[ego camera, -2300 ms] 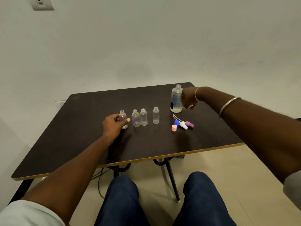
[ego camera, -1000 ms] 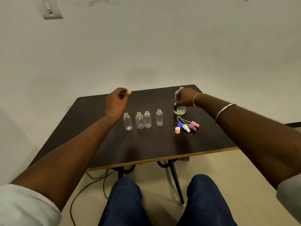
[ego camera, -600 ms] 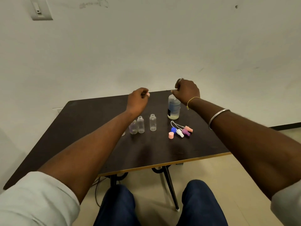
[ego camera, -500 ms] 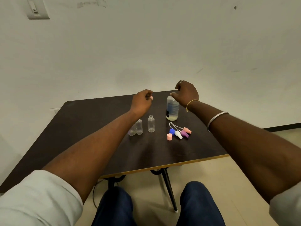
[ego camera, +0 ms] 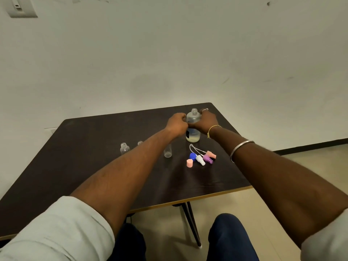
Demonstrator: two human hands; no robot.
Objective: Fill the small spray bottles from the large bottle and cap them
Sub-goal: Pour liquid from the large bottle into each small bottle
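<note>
Big bottle (ego camera: pixel 193 117), uncapped, upright at the far right of the table (ego camera: pixel 90 140), between both hands.
Right hand (ego camera: pixel 207 122) wraps its body; left hand (ego camera: pixel 178 123) is curled tight against the other side, grip unclear. Small bottles (ego camera: pixel 124 149) stand open in a nearer row, partly behind the left forearm. Caps (ego camera: pixel 200 158) lie heaped right of them.

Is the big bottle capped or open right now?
Open. The big bottle stands upright with its threaded neck bare; the right hand grips its body.
</note>
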